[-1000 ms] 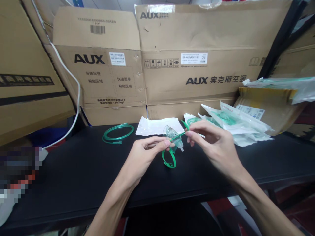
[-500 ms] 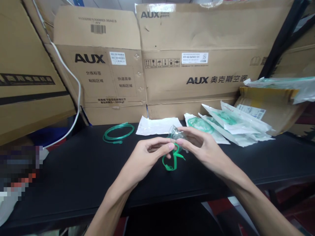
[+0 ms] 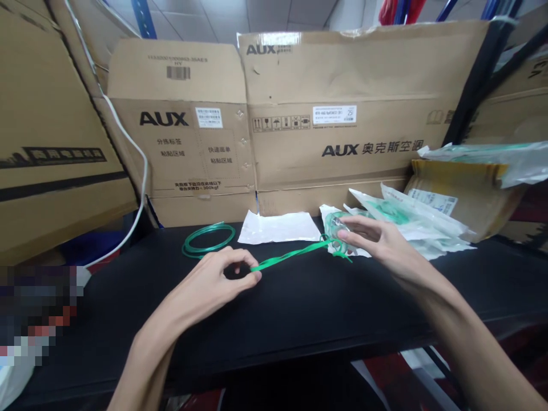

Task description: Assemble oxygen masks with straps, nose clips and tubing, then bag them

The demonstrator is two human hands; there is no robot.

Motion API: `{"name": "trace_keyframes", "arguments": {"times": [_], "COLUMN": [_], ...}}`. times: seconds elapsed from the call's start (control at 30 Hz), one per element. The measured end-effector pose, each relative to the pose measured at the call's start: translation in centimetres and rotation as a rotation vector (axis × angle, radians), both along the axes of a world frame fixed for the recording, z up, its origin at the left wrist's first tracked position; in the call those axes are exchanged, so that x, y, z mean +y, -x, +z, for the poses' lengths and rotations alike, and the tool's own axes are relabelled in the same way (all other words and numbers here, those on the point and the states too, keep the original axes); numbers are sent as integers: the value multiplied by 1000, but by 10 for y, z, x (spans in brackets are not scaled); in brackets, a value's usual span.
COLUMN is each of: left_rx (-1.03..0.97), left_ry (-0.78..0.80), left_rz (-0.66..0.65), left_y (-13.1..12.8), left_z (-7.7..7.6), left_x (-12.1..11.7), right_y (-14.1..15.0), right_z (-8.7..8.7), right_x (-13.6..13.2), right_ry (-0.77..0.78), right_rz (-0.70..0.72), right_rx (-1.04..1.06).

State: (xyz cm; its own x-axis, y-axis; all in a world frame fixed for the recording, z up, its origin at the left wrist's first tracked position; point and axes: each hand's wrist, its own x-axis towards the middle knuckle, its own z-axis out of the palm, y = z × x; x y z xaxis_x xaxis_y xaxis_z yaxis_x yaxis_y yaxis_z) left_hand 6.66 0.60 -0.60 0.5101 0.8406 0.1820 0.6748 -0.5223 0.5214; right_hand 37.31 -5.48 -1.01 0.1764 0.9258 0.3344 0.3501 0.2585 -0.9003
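Note:
Between my hands a green elastic strap (image 3: 295, 255) is stretched out above the black table. My left hand (image 3: 226, 274) pinches its near end between thumb and fingers. My right hand (image 3: 377, 237) is closed on a clear plastic oxygen mask (image 3: 338, 231), to which the strap's other end runs; my fingers hide part of the mask. A loose green tail hangs below the mask. Behind my left hand lies a coil of green tubing (image 3: 209, 238), partly covered by that hand. A flat white packet (image 3: 278, 228) rests behind the strap.
Several clear-and-white packets with green contents (image 3: 406, 220) are piled at the back right. Beside them stands an open cardboard box (image 3: 462, 182) with more packets on top. Large cartons (image 3: 334, 165) wall off the back. A white cable (image 3: 139, 148) hangs at left.
My left hand has drawn the strap out to the left, away from the mask. My right hand has moved right with the mask. The camera view has tilted up slightly.

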Motion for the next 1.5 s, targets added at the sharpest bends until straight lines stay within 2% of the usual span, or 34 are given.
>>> {"name": "trace_keyframes", "arguments": {"times": [0.13, 0.2, 0.37, 0.5, 0.63, 0.77, 0.9, 1.0, 1.07, 1.17, 1.23, 1.33, 1.4, 1.5], "left_rx": [-212, -328, -511, -497, -514, -571, -482, -326, -191, 1, 92, 174, 225, 323], "left_ry": [82, 89, -85, -194, -175, -260, -349, -350, -280, -132, -77, -115, -157, -133], "left_rz": [-167, -161, 92, 220, 249, 381, 466, 476, 398, 196, 119, 174, 244, 280], "left_y": [2, 1, -5, -4, -2, -12, -22, -15, -2, 24, 40, 57, 63, 68], "left_z": [2, 4, -4, -11, -6, 1, 8, 9, 4, -11, -18, -18, -13, -4], "left_x": [0, 0, 7, 9, 5, 3, 8, 14, 17, 19, 23, 41, 61, 90], "right_y": [-3, 0, 22, 33, 35, 48, 69, 71, 65, 54, 51, 53, 56, 57], "right_z": [-3, -7, -17, -15, -14, -24, -34, -34, -31, -29, -31, -33, -34, -31], "right_x": [2, 3, 5, 6, 5, 2, -5, -6, -4, -3, -4, -9, -12, -15], "right_ry": [107, 149, 211, 192, 194, 261, 335, 309, 244, 133, 88, 63, 50, 24], "right_rz": [85, 171, 363, 434, 445, 499, 586, 551, 450, 262, 191, 176, 182, 186], "right_rx": [-3, 7, 207, 402, 438, 398, 293, 178, 74, -120, -250, -406, -487, -584]}}
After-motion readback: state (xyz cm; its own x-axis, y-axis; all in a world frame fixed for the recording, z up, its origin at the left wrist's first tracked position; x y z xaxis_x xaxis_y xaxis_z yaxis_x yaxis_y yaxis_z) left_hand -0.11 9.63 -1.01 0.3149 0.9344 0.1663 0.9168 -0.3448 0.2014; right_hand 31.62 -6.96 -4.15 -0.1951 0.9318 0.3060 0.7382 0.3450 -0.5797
